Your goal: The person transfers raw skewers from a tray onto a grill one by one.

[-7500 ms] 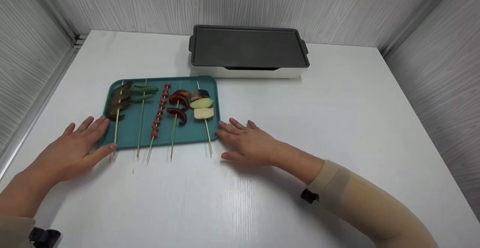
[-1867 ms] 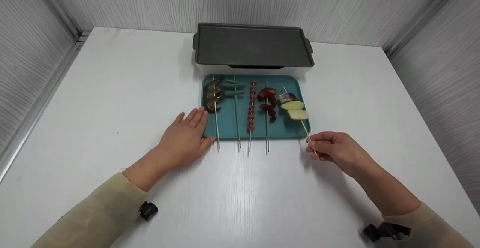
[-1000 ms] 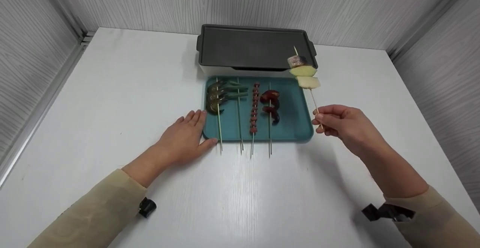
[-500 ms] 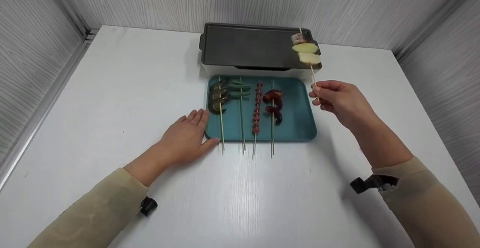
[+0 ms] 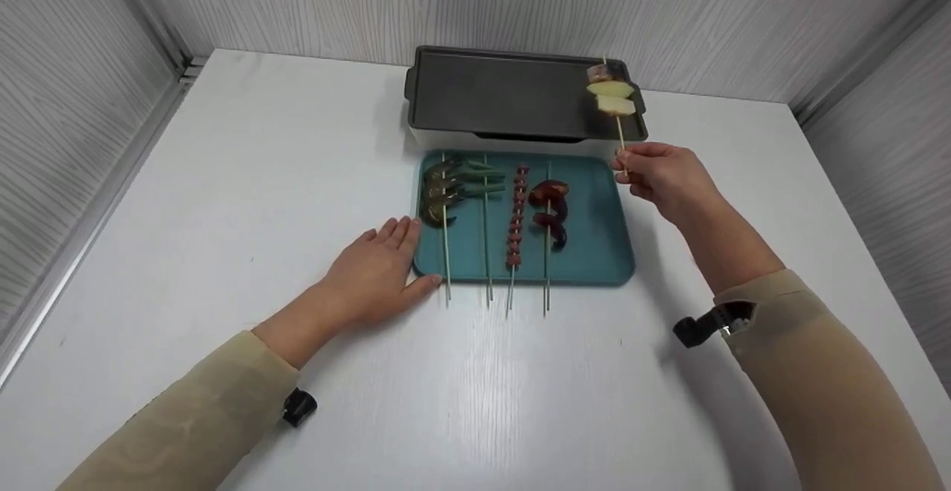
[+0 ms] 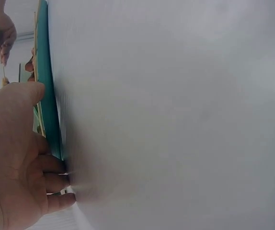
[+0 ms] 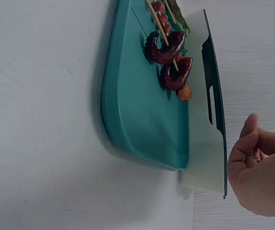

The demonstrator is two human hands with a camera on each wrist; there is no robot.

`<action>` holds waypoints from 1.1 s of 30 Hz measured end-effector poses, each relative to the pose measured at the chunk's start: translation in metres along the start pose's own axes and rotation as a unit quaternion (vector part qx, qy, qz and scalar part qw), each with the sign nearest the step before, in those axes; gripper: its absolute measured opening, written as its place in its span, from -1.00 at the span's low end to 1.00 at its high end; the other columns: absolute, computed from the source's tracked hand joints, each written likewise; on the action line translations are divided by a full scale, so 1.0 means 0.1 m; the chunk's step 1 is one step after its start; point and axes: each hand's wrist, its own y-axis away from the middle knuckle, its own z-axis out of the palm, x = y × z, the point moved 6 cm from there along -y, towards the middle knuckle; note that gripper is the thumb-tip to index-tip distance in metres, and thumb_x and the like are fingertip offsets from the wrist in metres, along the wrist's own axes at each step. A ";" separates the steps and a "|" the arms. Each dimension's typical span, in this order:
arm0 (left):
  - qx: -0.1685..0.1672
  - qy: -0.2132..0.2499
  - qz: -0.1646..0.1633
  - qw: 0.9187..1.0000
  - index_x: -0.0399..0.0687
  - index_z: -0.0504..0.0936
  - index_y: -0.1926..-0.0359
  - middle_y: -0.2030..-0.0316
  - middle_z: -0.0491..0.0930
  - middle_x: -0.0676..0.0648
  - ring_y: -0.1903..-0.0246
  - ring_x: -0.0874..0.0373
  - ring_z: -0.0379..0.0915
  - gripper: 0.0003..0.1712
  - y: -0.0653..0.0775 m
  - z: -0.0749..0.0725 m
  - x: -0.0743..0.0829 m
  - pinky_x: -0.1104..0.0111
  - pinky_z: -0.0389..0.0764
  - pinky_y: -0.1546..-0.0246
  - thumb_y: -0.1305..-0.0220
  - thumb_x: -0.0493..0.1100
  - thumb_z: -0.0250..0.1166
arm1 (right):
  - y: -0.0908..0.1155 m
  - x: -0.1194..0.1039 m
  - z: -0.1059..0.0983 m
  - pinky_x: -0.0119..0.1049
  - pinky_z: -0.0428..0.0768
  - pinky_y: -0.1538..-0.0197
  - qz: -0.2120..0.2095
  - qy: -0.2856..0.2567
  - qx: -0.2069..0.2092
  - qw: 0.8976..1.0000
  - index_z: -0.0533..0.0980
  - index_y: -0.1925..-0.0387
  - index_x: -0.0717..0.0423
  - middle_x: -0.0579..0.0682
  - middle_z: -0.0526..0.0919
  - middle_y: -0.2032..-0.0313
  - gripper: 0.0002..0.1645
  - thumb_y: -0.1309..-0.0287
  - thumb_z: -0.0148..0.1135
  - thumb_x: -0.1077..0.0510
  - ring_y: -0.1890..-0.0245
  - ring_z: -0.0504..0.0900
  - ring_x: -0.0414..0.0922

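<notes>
My right hand (image 5: 665, 177) pinches the stick of a skewer (image 5: 614, 90) threaded with pale slices and a dark-skinned chunk. The food end overlaps the right end of the black griddle plate (image 5: 513, 97) in the head view. My left hand (image 5: 371, 272) lies with straight fingers along the left edge of the teal tray (image 5: 594, 253), thumb at its front corner. On the tray lie a shrimp skewer (image 5: 438, 190), a green bean-like skewer (image 5: 483, 175), a skewer of small red pieces (image 5: 517, 216) and a dark red octopus-tentacle skewer (image 5: 550, 212). In the right wrist view the held skewer is hidden.
The griddle's white base (image 5: 446, 137) stands directly behind the tray. Stick ends of the lying skewers jut over the tray's front rim. A white table (image 5: 461, 402) carries everything, with pale wood-grain panels (image 5: 312, 8) at the back and sides.
The tray has moved right, in front of the griddle. My right hand has taken the right-most skewer off it and raised it to the griddle's right end. My left hand stays at the tray.
</notes>
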 end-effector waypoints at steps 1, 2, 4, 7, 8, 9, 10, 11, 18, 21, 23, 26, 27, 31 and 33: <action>0.001 0.000 -0.001 1.000 -0.40 -0.07 -0.66 -0.62 0.02 -0.38 -0.63 -0.23 -0.07 0.09 0.00 0.00 0.00 -0.14 0.09 -0.56 -0.61 0.40 -0.07 | -0.03 0.01 0.00 -0.44 0.61 0.21 0.002 -0.003 0.002 1.000 0.51 -0.32 0.30 -0.12 0.76 0.28 -0.46 -0.48 0.34 0.09 0.32 0.69 -0.26; 0.002 0.000 -0.001 1.000 -0.40 -0.07 -0.66 -0.62 0.02 -0.38 -0.63 -0.23 -0.07 0.09 0.00 0.00 0.00 -0.14 0.09 -0.56 -0.61 0.41 -0.07 | -0.07 0.02 0.01 -0.44 0.61 0.22 0.005 -0.006 0.004 1.000 0.49 -0.34 0.31 -0.12 0.75 0.29 -0.45 -0.48 0.33 0.10 0.32 0.69 -0.26; 0.003 0.001 -0.001 1.000 -0.40 -0.07 -0.66 -0.62 0.02 -0.37 -0.63 -0.23 -0.06 0.09 0.00 0.00 0.00 -0.14 0.10 -0.56 -0.61 0.41 -0.06 | -0.13 0.03 0.02 -0.44 0.59 0.24 0.007 -0.013 0.006 1.000 0.48 -0.35 0.32 -0.12 0.75 0.30 -0.45 -0.49 0.32 0.11 0.33 0.69 -0.27; 0.002 0.004 -0.003 1.000 -0.38 -0.07 -0.66 -0.62 0.02 -0.36 -0.63 -0.21 -0.08 0.09 0.00 0.00 0.01 -0.13 0.09 -0.57 -0.60 0.42 -0.07 | -0.20 0.06 0.02 -0.43 0.57 0.25 0.010 -0.016 0.006 1.000 0.47 -0.35 0.33 -0.10 0.74 0.28 -0.46 -0.50 0.30 0.13 0.34 0.67 -0.26; 0.002 0.004 -0.002 1.000 -0.38 -0.07 -0.66 -0.62 0.02 -0.36 -0.63 -0.21 -0.07 0.09 0.00 0.00 0.01 -0.13 0.09 -0.57 -0.60 0.42 -0.07 | -0.22 0.07 0.02 -0.43 0.56 0.26 0.010 -0.016 0.007 1.000 0.47 -0.35 0.34 -0.09 0.74 0.28 -0.46 -0.51 0.29 0.13 0.34 0.66 -0.26; 0.002 0.005 -0.002 1.000 -0.38 -0.07 -0.66 -0.62 0.02 -0.36 -0.63 -0.22 -0.07 0.09 0.00 0.00 0.01 -0.13 0.09 -0.57 -0.60 0.41 -0.06 | -0.24 0.08 0.03 -0.43 0.55 0.26 0.010 -0.015 0.006 1.000 0.46 -0.36 0.34 -0.09 0.74 0.27 -0.46 -0.52 0.28 0.14 0.34 0.65 -0.26; 0.003 0.005 -0.002 1.000 -0.39 -0.07 -0.66 -0.62 0.03 -0.36 -0.63 -0.22 -0.07 0.09 -0.01 0.00 0.01 -0.13 0.10 -0.57 -0.60 0.41 -0.06 | -0.26 0.08 0.02 -0.43 0.55 0.26 0.011 -0.014 0.008 1.000 0.46 -0.36 0.34 -0.09 0.74 0.26 -0.47 -0.52 0.27 0.14 0.33 0.65 -0.26; 0.003 0.005 -0.002 1.000 -0.38 -0.07 -0.66 -0.62 0.03 -0.36 -0.63 -0.21 -0.07 0.09 -0.01 0.00 0.01 -0.13 0.10 -0.57 -0.60 0.41 -0.06 | -0.27 0.09 0.02 -0.43 0.54 0.27 0.011 -0.013 0.009 1.000 0.45 -0.37 0.34 -0.09 0.74 0.26 -0.46 -0.53 0.26 0.14 0.33 0.64 -0.27; 0.002 0.008 -0.003 1.000 -0.38 -0.06 -0.66 -0.62 0.02 -0.36 -0.63 -0.21 -0.08 0.09 0.00 0.01 -0.01 -0.12 0.08 -0.57 -0.60 0.42 -0.08 | -0.25 0.14 0.01 -0.40 0.62 0.09 0.021 0.023 0.023 0.999 0.38 -0.51 0.24 0.06 0.69 -0.12 -0.35 -0.60 0.16 -0.03 0.16 0.70 -0.25; 0.001 0.007 -0.001 1.000 -0.38 -0.07 -0.66 -0.62 0.01 -0.37 -0.63 -0.22 -0.08 0.09 -0.01 0.01 0.00 -0.13 0.08 -0.57 -0.60 0.41 -0.07 | -0.16 0.19 -0.02 -0.34 0.62 -0.11 0.027 0.047 0.019 0.998 0.27 -0.58 0.21 0.15 0.56 -0.32 -0.20 -0.60 0.08 -0.21 0.04 0.70 -0.22; 0.000 0.008 -0.001 1.000 -0.38 -0.07 -0.66 -0.63 0.01 -0.37 -0.63 -0.22 -0.08 0.09 -0.01 0.02 0.00 -0.13 0.08 -0.57 -0.61 0.41 -0.06 | -0.06 0.23 -0.03 -0.32 0.62 -0.16 0.031 0.063 0.015 0.997 0.24 -0.59 0.21 0.18 0.51 -0.37 -0.12 -0.59 0.02 -0.31 -0.01 0.70 -0.19; -0.003 0.010 -0.001 1.000 -0.37 -0.08 -0.67 -0.63 0.00 -0.36 -0.63 -0.22 -0.09 0.09 -0.01 0.02 0.00 -0.13 0.07 -0.57 -0.61 0.41 -0.07 | 0.12 0.31 -0.03 -0.36 0.63 -0.12 0.035 0.081 0.012 0.996 0.27 -0.58 0.22 0.19 0.52 -0.34 -0.07 -0.58 -0.07 -0.39 -0.02 0.70 -0.17; -0.003 0.010 -0.001 1.000 -0.38 -0.08 -0.67 -0.63 0.00 -0.36 -0.63 -0.22 -0.09 0.09 -0.01 0.02 0.00 -0.13 0.07 -0.57 -0.61 0.41 -0.06 | 0.18 0.33 -0.02 -0.37 0.64 -0.09 0.035 0.089 0.008 0.995 0.29 -0.57 0.22 0.18 0.54 -0.31 -0.06 -0.58 -0.08 -0.41 0.00 0.71 -0.18; -0.005 0.012 -0.001 1.000 -0.39 -0.10 -0.66 -0.63 -0.01 -0.37 -0.64 -0.22 -0.11 0.08 -0.01 0.01 -0.01 -0.14 0.06 -0.57 -0.61 0.40 -0.06 | 0.44 0.43 0.04 -0.38 0.66 -0.03 0.031 0.092 -0.021 0.995 0.35 -0.51 0.28 0.15 0.62 -0.19 -0.11 -0.59 -0.02 -0.36 0.07 0.75 -0.19; -0.006 0.014 0.000 1.000 -0.38 -0.10 -0.67 -0.63 -0.02 -0.37 -0.64 -0.22 -0.12 0.08 -0.01 0.01 -0.01 -0.14 0.05 -0.57 -0.61 0.39 -0.06 | 0.57 0.48 0.07 -0.37 0.66 -0.01 0.033 0.089 -0.039 0.995 0.38 -0.48 0.30 0.12 0.65 -0.13 -0.14 -0.59 0.03 -0.32 0.10 0.77 -0.19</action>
